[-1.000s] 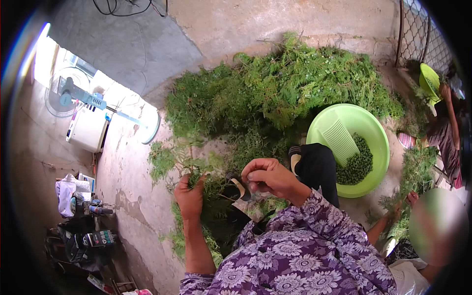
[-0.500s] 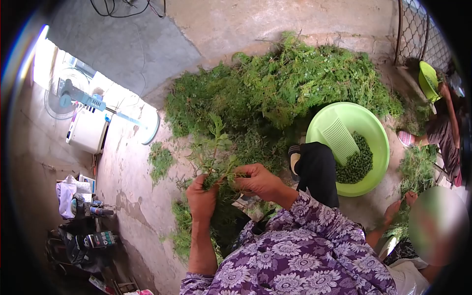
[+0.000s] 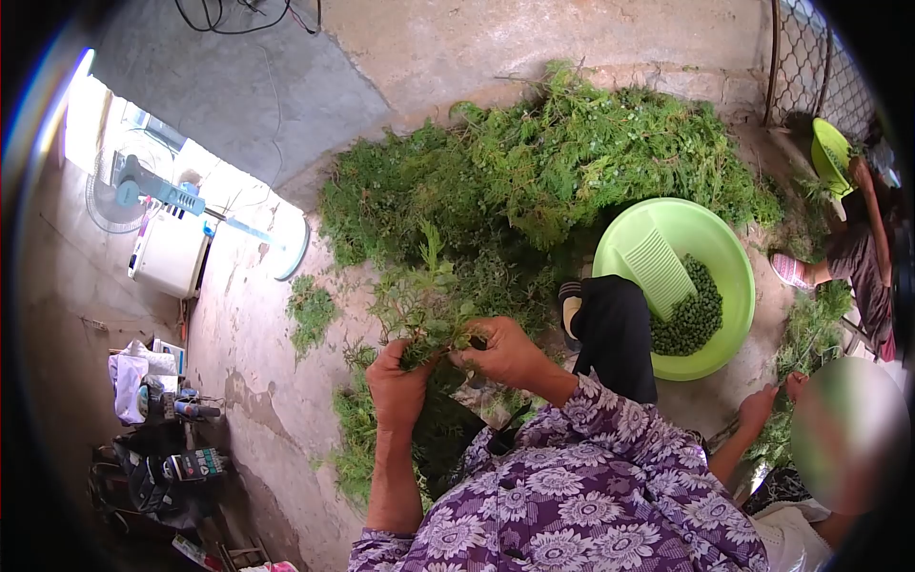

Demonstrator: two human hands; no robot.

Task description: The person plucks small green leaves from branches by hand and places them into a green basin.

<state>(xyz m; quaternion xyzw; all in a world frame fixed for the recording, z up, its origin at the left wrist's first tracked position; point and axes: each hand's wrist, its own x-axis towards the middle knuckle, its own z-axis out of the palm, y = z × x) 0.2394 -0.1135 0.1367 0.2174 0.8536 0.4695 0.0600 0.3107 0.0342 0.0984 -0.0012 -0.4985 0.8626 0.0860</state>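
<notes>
A leafy green conifer sprig [image 3: 419,296] is held upright in front of me, its base in the closed fingers of my left hand [image 3: 396,386]. Beside it on the right, the thumb and fingers of my right hand [image 3: 512,357] are pinched together at the sprig's lower edge. Something small and dark shows between them, too small to name. To the right of my knee stands a light green plastic basin [image 3: 734,286] with a ribbed washboard panel [image 3: 658,272]. Small round green berries [image 3: 696,310] lie in its lower part.
A large heap of cut green branches [image 3: 572,162] lies along the wall. Cuttings [image 3: 312,313] are scattered on the concrete floor. A standing fan [image 3: 162,191] is at left. On the right, other people work with branches [image 3: 810,329]; another green basin [image 3: 831,157] stands there.
The sprig has shifted slightly right and tilted in my left hand. My right fingers have drawn a little away from its middle. A co-worker's hands at lower right have moved.
</notes>
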